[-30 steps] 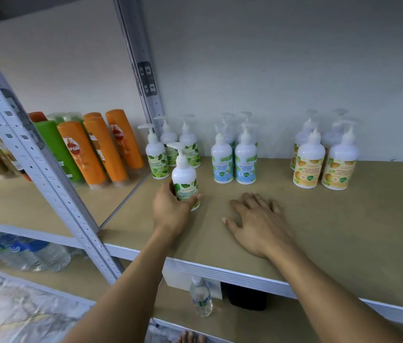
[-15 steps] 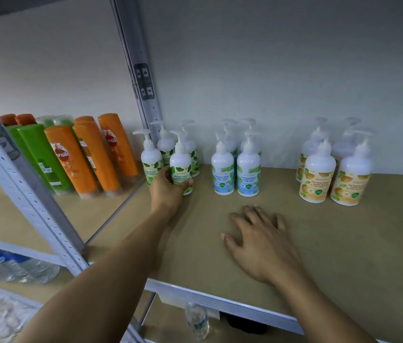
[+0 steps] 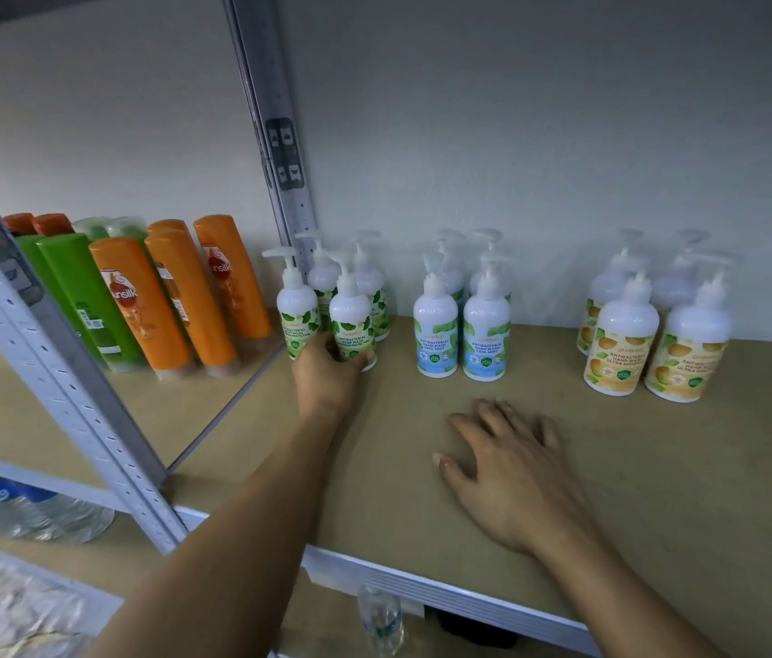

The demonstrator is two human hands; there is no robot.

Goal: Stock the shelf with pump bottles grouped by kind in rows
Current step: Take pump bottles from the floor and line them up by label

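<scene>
Left hand [image 3: 327, 375] grips the lower part of a green-leaf pump bottle [image 3: 351, 320], fingers and thumb curled round its base. That bottle stands upright on the shelf [image 3: 659, 477], front row at the left end, just beside a second green-leaf bottle [image 3: 297, 315]; two more of the same kind sit behind, close to the back wall. Right hand [image 3: 512, 472] lies palm down on the bare shelf board, fingers straight and slightly spread, holding nothing, well apart from all bottles. Middle group: blue-label mint pump bottles [image 3: 436, 334], two in front and two behind, upright. Right group: orange-label pump bottles [image 3: 626, 344], the same two-by-two layout, upright. The groups are clearly separated by gaps. Grey perforated upright post [image 3: 66, 372] stands at the left front. In the next bay to the left, orange shampoo bottles [image 3: 161, 306] and green shampoo bottles [image 3: 75, 287] stand in rows. Clear water bottles [image 3: 18, 510] lie on the lower shelf at left, blurred.
</scene>
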